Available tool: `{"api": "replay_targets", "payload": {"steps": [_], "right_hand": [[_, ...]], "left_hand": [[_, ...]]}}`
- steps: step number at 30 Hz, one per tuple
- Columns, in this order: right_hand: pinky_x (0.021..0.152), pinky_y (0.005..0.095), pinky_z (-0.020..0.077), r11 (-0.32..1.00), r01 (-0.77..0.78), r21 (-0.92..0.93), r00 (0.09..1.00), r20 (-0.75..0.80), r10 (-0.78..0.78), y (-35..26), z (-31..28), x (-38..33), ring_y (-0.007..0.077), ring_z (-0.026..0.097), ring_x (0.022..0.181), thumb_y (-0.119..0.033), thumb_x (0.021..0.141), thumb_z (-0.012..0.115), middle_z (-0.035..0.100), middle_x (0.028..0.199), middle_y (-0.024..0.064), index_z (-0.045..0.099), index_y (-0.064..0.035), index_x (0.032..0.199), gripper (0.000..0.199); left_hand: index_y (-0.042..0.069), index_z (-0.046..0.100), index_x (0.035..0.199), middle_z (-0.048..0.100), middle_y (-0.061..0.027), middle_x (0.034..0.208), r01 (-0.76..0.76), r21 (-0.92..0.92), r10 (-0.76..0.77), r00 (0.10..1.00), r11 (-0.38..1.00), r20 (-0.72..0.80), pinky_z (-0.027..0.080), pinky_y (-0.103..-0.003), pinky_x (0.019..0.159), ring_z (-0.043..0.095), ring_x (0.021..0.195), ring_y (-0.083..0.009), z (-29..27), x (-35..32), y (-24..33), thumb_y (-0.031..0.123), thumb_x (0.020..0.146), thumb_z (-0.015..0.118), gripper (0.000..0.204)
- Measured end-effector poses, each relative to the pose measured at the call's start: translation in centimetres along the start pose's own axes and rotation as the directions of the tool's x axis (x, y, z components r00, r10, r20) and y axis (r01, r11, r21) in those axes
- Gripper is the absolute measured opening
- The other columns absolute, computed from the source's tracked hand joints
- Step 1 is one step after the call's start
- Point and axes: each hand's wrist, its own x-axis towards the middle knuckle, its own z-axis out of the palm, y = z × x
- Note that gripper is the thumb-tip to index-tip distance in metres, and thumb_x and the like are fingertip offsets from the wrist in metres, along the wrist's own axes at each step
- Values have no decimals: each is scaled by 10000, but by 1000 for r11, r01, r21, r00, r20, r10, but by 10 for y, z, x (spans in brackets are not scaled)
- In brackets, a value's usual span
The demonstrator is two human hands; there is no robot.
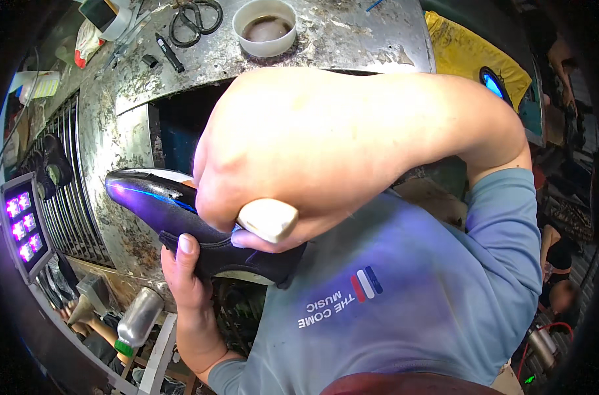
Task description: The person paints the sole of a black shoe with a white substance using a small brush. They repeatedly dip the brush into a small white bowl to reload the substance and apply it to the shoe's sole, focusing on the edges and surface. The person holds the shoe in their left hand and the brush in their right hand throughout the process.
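A glossy black shoe (156,204) lies on its side in front of my chest, toe pointing left, with a purple sheen on it. My left hand (184,276) grips it from below, thumb on the upper. My right hand (293,158) is very close to the camera, fist closed around a pale cream tool handle (268,219) whose end sticks out near the shoe's opening. The tool's working end is hidden behind my fist.
A stained metal workbench (352,36) holds a white cup of dark liquid (265,26), black scissors (194,20) and a black marker (169,52). A purple lamp panel (24,225) glows at left, beside a metal grille (65,178). A yellow cloth (474,52) lies at right. A metal bottle (138,319) stands below.
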Motion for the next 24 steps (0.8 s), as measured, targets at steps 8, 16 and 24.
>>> {"api": "replay_targets", "payload": {"steps": [8, 16, 24], "right_hand": [[639, 450, 553, 999, -22, -46, 993, 115, 27, -3, -6, 4, 355, 680, 695, -234, 706, 716, 663, 671, 137, 709, -52, 745, 187], [634, 441, 552, 998, 42, -41, 998, 55, -40, -1, -1, 2, 336, 685, 674, -232, 715, 711, 666, 651, 127, 710, -60, 738, 174], [631, 447, 546, 997, 70, 40, 996, 55, -72, 2, -1, 0, 338, 671, 662, -225, 716, 707, 657, 643, 128, 699, -45, 725, 181]], "left_hand": [[-43, 437, 1428, 551, -148, 1379, -12, -25, 12, 1000, 1000, 7, 409, -410, 1076, 545, 1259, -252, -4, 0, -5, 330, 1023, 526, 557], [-47, 461, 1412, 556, -148, 1371, -26, -5, 26, 999, 1000, -46, 419, -406, 1069, 549, 1253, -254, -5, -1, -6, 337, 1023, 529, 551], [-32, 508, 1366, 605, -138, 1308, -33, -33, 29, 995, 999, -94, 445, -408, 1033, 587, 1195, -240, -8, -3, -9, 353, 1020, 535, 519]]}}
